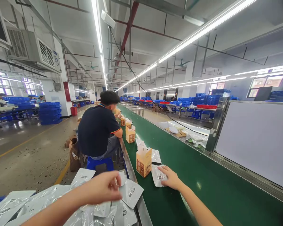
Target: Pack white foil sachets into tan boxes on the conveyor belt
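On the packing line, the right hand (pixel 171 178) presses flat, fingers spread, on a white pouch (pixel 158 176) lying on the green conveyor belt (pixel 202 175) — just beside an open carton (pixel 143 161) to its left. The left hand (pixel 103 187) pinches a pouch from the loose pile of pouches (pixel 49 201) beside the belt. At least three more cartons stand up the line beside one seated co-worker (pixel 96 131).

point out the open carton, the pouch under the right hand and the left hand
carton (pixel 143 163), head view, its printed front face
pouch (pixel 157 179), head view, its white front
left hand (pixel 104 187), head view, back of the hand
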A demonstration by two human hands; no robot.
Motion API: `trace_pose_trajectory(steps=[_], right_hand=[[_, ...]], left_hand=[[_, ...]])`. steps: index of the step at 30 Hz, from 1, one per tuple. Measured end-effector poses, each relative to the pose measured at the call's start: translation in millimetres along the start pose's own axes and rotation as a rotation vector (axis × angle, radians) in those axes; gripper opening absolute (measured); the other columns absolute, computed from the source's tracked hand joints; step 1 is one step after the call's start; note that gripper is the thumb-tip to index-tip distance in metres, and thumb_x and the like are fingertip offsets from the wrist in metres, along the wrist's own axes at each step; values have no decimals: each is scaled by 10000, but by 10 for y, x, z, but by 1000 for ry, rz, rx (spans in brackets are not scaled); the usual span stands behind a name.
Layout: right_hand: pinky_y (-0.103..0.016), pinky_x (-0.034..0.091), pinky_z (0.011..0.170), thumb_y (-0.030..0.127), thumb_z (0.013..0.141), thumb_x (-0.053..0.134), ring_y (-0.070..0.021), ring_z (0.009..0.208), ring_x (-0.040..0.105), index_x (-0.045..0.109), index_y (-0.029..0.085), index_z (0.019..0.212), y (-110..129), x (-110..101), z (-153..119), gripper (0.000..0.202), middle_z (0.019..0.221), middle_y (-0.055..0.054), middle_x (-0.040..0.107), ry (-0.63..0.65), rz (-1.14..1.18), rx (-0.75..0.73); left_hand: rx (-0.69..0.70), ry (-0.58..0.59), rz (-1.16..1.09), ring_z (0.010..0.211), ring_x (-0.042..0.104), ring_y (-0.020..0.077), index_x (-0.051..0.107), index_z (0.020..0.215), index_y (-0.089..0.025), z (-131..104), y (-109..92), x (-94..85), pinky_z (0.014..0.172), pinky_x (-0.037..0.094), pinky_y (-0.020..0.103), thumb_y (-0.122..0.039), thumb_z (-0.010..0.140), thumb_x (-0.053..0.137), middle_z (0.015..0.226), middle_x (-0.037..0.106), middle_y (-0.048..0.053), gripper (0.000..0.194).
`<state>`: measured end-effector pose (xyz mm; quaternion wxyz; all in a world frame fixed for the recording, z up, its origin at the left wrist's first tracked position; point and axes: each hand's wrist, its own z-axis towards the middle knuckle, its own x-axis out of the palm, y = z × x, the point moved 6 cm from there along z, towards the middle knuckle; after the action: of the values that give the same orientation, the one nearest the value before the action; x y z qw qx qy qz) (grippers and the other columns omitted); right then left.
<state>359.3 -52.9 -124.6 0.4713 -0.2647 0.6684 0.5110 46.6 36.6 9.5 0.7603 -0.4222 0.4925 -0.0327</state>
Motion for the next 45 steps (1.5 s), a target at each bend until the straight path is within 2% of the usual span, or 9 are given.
trace_pose_trajectory(steps=[3, 8, 14, 17, 23, 28, 33, 38, 45], right_hand=[[-495, 256, 1067, 287, 732, 650, -282, 1291, 344, 484, 209, 1296, -30, -2, -129, 593, 1346, -89, 450, -97, 19, -33], [-323, 433, 897, 291, 795, 521, -193, 987, 562, 551, 207, 1185, -39, 84, -288, 401, 1096, -72, 537, -263, 72, -55], [-322, 484, 760, 291, 788, 524, -186, 806, 578, 584, 223, 1120, -54, 122, -456, 343, 934, -50, 509, -377, 78, -64], [-371, 482, 794, 275, 793, 504, -207, 828, 563, 581, 225, 1146, 33, 78, -620, 365, 933, -61, 515, -431, 54, -99], [-340, 497, 812, 204, 773, 452, -186, 834, 577, 578, 184, 1094, 146, -74, -977, 345, 908, -60, 575, -587, 76, -140], [-296, 530, 669, 333, 860, 460, -171, 732, 602, 561, 158, 1027, 24, -672, -1764, 262, 858, -61, 611, -942, 162, 65], [-241, 496, 688, 197, 818, 622, -129, 718, 577, 608, 203, 953, 808, -1371, -2860, 135, 840, -20, 606, -1348, -67, -35], [-257, 497, 728, -12, 825, 470, -157, 799, 598, 605, 167, 920, 1682, -1284, -2978, 243, 816, -44, 637, -1097, -329, -452], [-254, 508, 540, 150, 870, 367, -162, 651, 598, 590, 246, 766, 1442, -793, -2763, 263, 724, -17, 608, -789, -92, -353]], left_hand=[[-128, 140, -118, 1035, 576, 295, 499, 1165, -127, 688, 125, 39, 848, 489, 407, -256, 463, 855, 1150, 577, 154, 797], [-205, 314, -309, 1377, 160, 416, 108, 1423, -189, 1419, 302, 486, 992, 370, 501, -259, 228, 865, 1486, 133, 271, 1417], [-80, 581, -476, 1065, 565, 324, 443, 1182, -201, 1632, 88, 1177, 882, 447, 469, -279, 377, 821, 1080, 612, 60, 893], [-30, 618, -504, 907, 600, 282, 448, 1064, -174, 1657, -57, 1386, 819, 477, 453, -176, 369, 771, 868, 603, 3, 767], [169, 501, -478, 993, 541, 234, 345, 1034, -215, 1279, -456, 1260, 874, 460, 378, -112, 408, 715, 997, 526, 7, 735], [284, 296, -306, 1001, 541, 253, 382, 1071, -202, 698, -880, 908, 861, 456, 370, -218, 529, 738, 1063, 536, 58, 648], [308, 145, -1, 1016, 538, 286, 413, 1104, -190, 246, -1170, 931, 868, 447, 426, -217, 559, 693, 1098, 544, 82, 613], [507, 4, 75, 942, 559, 264, 430, 1073, -191, -58, -1489, 1097, 828, 469, 423, -194, 583, 625, 1023, 568, 78, 527], [926, -14, 18, 1050, 541, 287, 432, 1143, -185, -498, -1674, 1352, 966, 404, 489, -210, 603, 609, 1122, 589, 116, 570]])
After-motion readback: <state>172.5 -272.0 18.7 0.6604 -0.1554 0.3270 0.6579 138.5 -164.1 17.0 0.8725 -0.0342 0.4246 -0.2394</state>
